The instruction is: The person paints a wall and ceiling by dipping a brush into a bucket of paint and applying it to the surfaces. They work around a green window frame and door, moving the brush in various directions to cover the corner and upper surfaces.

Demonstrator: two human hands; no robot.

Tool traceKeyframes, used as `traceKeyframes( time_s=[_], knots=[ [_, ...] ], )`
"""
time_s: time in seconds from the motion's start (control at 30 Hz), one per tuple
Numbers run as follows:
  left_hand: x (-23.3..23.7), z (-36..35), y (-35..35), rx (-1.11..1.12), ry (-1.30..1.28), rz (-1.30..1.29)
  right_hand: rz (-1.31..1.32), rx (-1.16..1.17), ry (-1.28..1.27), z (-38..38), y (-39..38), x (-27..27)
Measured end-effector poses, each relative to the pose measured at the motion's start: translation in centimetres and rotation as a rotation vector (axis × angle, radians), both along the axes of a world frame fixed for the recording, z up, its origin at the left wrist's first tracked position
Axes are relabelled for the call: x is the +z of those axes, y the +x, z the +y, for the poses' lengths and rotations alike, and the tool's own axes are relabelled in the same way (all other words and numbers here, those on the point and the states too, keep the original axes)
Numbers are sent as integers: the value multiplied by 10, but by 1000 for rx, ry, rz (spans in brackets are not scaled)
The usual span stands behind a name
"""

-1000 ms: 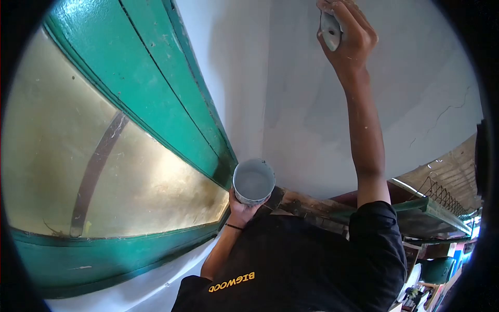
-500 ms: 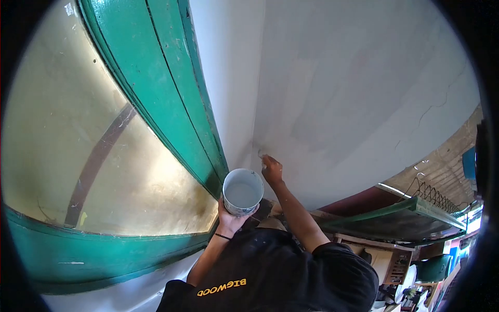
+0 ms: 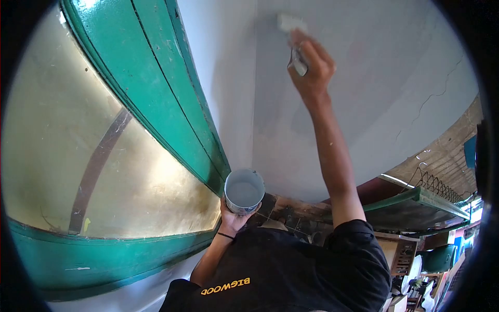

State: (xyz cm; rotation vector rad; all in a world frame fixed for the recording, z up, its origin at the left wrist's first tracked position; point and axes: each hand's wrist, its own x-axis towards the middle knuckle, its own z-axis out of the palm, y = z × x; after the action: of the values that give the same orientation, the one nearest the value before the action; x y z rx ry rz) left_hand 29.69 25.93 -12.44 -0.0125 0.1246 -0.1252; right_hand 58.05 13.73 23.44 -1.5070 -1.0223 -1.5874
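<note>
My left hand (image 3: 234,216) is wrapped round the underside and side of a paint tub (image 3: 245,208), held upright in front of my chest. Pale, whitish paint (image 3: 244,193) shows inside it. Raised high, my right hand (image 3: 314,67) grips a paintbrush (image 3: 299,63) by its handle. The pale bristle end (image 3: 290,22) is at the grey-white wall (image 3: 364,114), slightly blurred by motion. Darker, wet-looking patches spread over the wall around the brush.
A green wooden frame (image 3: 150,78) with a yellowish panel (image 3: 57,135) stands on my left, close to the tub. To the right are a green-edged shelf (image 3: 410,208) and wire hangers (image 3: 436,184). Dark floor tiles (image 3: 267,205) show below.
My right hand has moved up the wall with the paintbrush, from low near the corner to high, and the arm has stretched out. My left hand and the tub have stayed nearly still.
</note>
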Motion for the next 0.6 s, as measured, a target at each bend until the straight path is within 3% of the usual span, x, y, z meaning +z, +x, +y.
traceKeyframes(
  time_s=[0.1, 0.13, 0.27, 0.4, 0.47, 0.6],
  knots=[
    [2, 0, -5, -16, -50, 10, -240, -38, -39, -2, 34, -1],
    [0, 0, -5, -12, -45, 25, -184, -66, -68, -4, 34, -19],
    [-2, 0, -7, 40, 91, 54, -7, -84, -202, -6, 42, -174],
    [-2, 3, -2, 67, 37, 21, 360, -66, -329, -12, 2, -341],
    [8, 1, -4, 89, 60, 37, 502, -40, -340, -9, -19, -380],
    [11, 2, -2, 55, -70, 68, 703, -50, -358, -9, -39, -398]
  ],
)
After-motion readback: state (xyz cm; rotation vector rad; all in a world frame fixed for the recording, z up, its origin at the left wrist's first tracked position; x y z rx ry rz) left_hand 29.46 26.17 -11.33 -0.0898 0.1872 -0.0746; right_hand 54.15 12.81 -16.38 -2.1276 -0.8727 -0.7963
